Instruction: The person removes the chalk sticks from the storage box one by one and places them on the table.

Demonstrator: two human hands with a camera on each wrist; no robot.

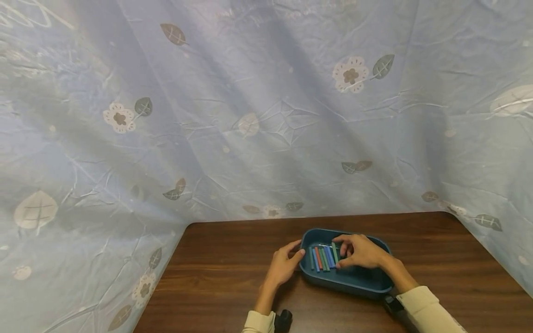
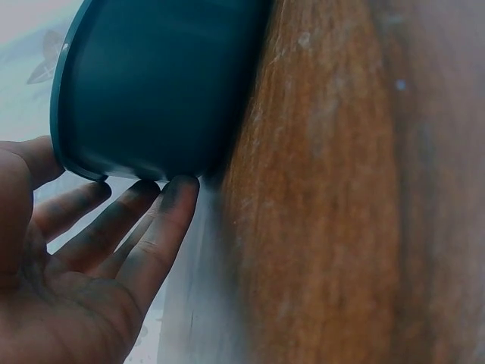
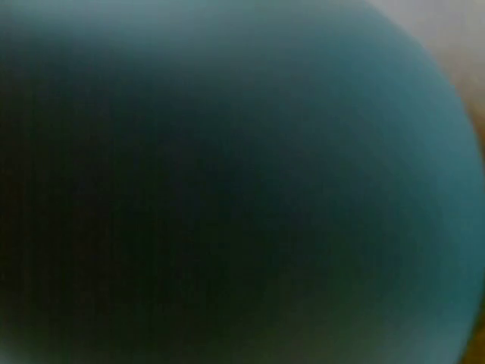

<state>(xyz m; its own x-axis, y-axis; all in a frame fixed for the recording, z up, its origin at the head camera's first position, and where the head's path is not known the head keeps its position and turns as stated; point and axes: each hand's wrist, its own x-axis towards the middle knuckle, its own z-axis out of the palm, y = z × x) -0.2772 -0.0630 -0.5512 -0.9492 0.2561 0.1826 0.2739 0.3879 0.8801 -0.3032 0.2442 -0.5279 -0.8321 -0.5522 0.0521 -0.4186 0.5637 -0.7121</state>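
A dark blue-green oblong tub [image 1: 354,287] stands on the table. Inside it, toward the left end, several coloured chalk sticks [image 1: 319,259] lie side by side in a row, blue, red and green. My left hand [image 1: 284,266] holds the tub's left end, thumb over the rim and fingertips against the outer wall; in the left wrist view these fingertips [image 2: 178,189] look smudged with dark dust. Over the tub my right hand [image 1: 362,251] pinches a green chalk stick [image 1: 335,252] lengthwise between thumb and fingers, at the row's right end. Only the blurred tub fills the right wrist view.
The brown wood-grain table [image 1: 220,277] extends on both sides of the tub. Behind it and at the sides hangs a pale blue-grey curtain [image 1: 258,152] with leaf and flower prints. A dark wrist device [image 1: 284,320] sits by the left cuff.
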